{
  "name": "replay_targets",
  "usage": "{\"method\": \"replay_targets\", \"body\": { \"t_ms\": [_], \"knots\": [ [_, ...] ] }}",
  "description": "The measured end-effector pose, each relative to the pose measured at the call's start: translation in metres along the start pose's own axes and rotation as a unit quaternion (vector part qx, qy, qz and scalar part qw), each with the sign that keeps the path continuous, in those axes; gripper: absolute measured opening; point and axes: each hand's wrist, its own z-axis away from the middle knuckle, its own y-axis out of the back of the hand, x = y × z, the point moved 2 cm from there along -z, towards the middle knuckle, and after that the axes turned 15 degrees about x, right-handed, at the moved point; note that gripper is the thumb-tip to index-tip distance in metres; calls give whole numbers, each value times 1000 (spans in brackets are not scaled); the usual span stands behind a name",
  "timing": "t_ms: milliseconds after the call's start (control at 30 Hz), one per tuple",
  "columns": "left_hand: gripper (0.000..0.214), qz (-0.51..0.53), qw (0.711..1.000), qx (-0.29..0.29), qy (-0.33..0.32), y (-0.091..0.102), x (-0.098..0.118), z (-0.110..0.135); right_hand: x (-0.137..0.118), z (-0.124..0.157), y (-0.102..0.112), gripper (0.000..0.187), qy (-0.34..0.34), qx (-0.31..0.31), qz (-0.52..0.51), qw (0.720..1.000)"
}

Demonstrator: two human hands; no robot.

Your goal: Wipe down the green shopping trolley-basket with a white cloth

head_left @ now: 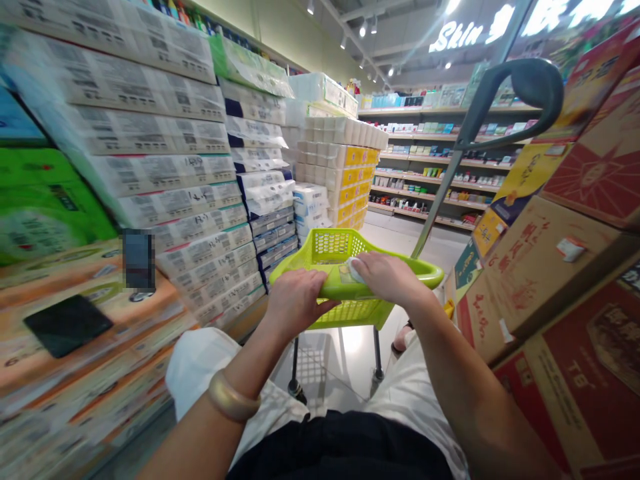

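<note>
A lime-green shopping basket [430,272] on a wheeled frame stands in front of me in a shop aisle. My left hand [295,300] is closed around the basket's near rim. My right hand [387,277] lies on the same rim, pressing a small white cloth or tissue [354,269] against it with the fingers curled over it. A gold bangle [231,398] sits on my left wrist. The basket's grey pull handle [525,83] rises up to the right.
Stacked tissue packs [165,173] fill the left side, with a dark phone-like slab [67,325] lying on a lower pack. Cardboard boxes [560,267] are piled on the right. Shelves of goods [435,160] line the far end of the tiled aisle.
</note>
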Motion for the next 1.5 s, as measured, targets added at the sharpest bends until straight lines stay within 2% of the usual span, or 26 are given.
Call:
{"method": "replay_targets", "body": {
  "t_ms": [67, 133, 233, 367, 467, 600, 733, 833, 900, 1033, 1167, 1233, 1333, 1500],
  "knots": [
    [38, 5, 1000, 3, 4, 0, 0, 0, 15, 0, 2, 47, -34, -29, 30, 999],
    [38, 10, 1000, 2, 8, 0, 2, 0, 17, 1, 2, 44, -32, -36, 62, 997],
    [39, 7, 1000, -7, 5, -1, 3, -1, 1, 3, 0, 39, -13, -22, 85, 996],
    [38, -1, 1000, -9, 3, 0, 1, 0, -15, 4, -1, 41, -10, 13, 62, 998],
    [37, -8, 1000, -9, 3, 2, -2, 0, -1, 8, 1, 42, -24, 10, 18, 1000],
    [38, -15, 1000, -6, -2, 3, -2, 0, 19, 21, 5, 44, -80, 18, -8, 997],
    [39, -15, 1000, 2, -4, 1, -1, 0, -4, 32, 3, 38, -96, 81, 48, 991],
    [40, -15, 1000, -1, -3, -1, -2, 1, -31, 35, -2, 34, -30, 146, 45, 988],
    [41, -11, 1000, -3, -3, -1, -2, 1, -38, 37, -7, 35, 16, 179, 17, 983],
    [40, -8, 1000, -1, 0, 1, -4, 1, -16, 49, -13, 39, 25, 215, -14, 976],
    [37, -13, 1000, -11, 1, 4, -3, 0, 20, 65, -14, 40, -39, 242, 29, 969],
    [36, -10, 1000, -10, 0, 4, -2, 0, 27, 70, -16, 41, -71, 259, 47, 962],
    [36, -2, 1000, -2, -1, 4, 0, -1, 14, 70, -21, 41, -83, 286, 45, 954],
    [36, -3, 1000, 3, 11, 2, -2, 0, -23, 62, -32, 39, 1, 285, -26, 958]
  ]
}}
